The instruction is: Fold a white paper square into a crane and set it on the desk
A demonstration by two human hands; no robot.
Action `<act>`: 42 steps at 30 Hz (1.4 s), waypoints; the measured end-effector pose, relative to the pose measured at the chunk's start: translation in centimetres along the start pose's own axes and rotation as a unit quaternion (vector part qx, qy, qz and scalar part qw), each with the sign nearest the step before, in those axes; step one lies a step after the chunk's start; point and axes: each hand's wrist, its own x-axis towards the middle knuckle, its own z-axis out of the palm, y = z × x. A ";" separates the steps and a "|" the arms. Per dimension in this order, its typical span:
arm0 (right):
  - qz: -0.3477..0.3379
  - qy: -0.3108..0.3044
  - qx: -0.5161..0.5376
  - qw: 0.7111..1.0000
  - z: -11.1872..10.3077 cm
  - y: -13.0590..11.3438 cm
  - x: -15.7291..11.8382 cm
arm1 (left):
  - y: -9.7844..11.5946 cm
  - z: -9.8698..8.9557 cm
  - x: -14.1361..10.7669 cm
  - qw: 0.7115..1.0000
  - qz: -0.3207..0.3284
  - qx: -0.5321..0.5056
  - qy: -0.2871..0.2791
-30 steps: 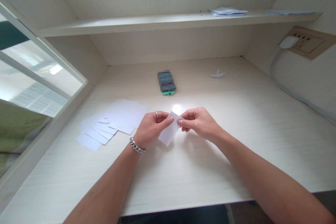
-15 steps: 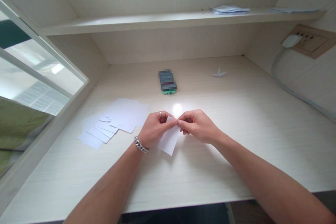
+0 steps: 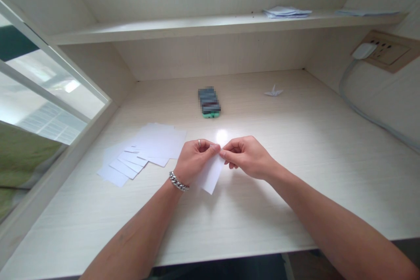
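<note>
A small piece of white paper (image 3: pixel 211 176) is held just above the desk, its lower corner pointing toward me. My left hand (image 3: pixel 194 161), with a ring and a chain bracelet, pinches its upper part between thumb and fingers. Opposite it, my right hand (image 3: pixel 247 157) pinches the paper's top edge with thumb and forefinger, the two thumbs nearly touching. Part of the sheet is hidden behind my left hand. Loose white sheets (image 3: pixel 160 142) lie fanned out to the left of my hands.
Behind my hands lies a dark, pixelated object with a green end (image 3: pixel 210 103). A folded paper crane (image 3: pixel 273 92) sits at the back right. Papers (image 3: pixel 287 12) rest on the shelf (image 3: pixel 183 28). A plugged-in cable (image 3: pixel 364 118) hangs from the socket (image 3: pixel 393 52) on the right.
The paper has turned slightly, its lower corner shifting a little left. My left thumb has slid a bit up and away from my right thumb. Both hands keep their pinch.
</note>
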 end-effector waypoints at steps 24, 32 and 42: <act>0.003 0.133 0.152 0.979 -1.6 0.9 1.0 | 0.5 -0.5 -0.1 0.997 -0.022 0.052 -0.051; 0.045 0.100 0.162 0.981 -1.1 1.8 1.4 | -0.1 -1.1 0.9 0.974 -0.002 -0.161 0.161; -0.048 0.042 -0.042 0.997 -0.8 0.6 0.5 | 1.6 0.1 -0.8 0.994 0.066 0.049 0.065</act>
